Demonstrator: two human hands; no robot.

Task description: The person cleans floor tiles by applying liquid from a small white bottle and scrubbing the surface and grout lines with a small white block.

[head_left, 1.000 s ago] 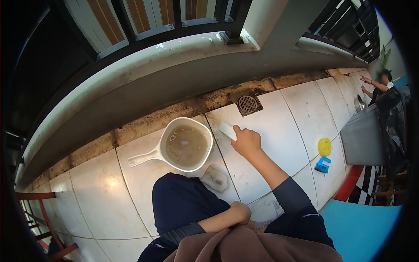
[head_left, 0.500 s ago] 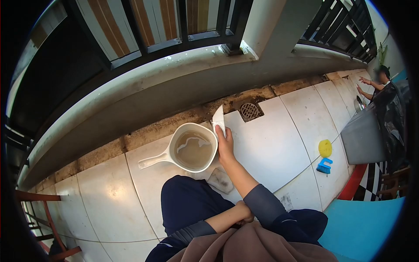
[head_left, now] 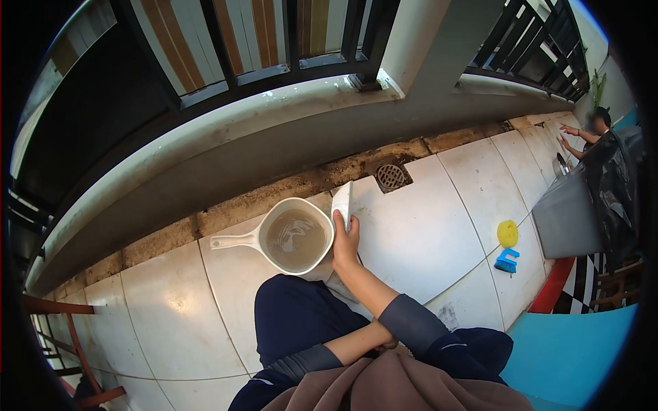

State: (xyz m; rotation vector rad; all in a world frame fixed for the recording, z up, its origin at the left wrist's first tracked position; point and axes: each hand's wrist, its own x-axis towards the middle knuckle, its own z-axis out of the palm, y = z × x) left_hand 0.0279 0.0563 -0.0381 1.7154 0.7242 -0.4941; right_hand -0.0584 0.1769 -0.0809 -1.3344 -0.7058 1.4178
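Note:
My right hand (head_left: 346,243) grips a flat white piece with a slanted top (head_left: 342,202), held up beside a white water dipper (head_left: 327,255); its exact kind I cannot make out. Cloudy water with pale streaks of foam fills part of the dipper, which rests on the tiles with its handle pointing left. My left hand (head_left: 385,337) lies at my lap, tucked under my right forearm, and its fingers are mostly hidden. Between the dipper and my right wrist, a greyish patch on the floor shows only in part.
A round floor drain (head_left: 391,177) sits by the dirty strip along the low wall (head_left: 274,147). To the right lie a yellow sponge (head_left: 507,233) and a blue brush (head_left: 506,260), near a grey bin (head_left: 569,216). Another person (head_left: 589,137) is beyond it. A red-brown rack (head_left: 75,342) stands left.
My right hand has come slightly down and left, and the white piece has turned more upright. The dipper has shifted a little left and down, and its foam streaks have swirled.

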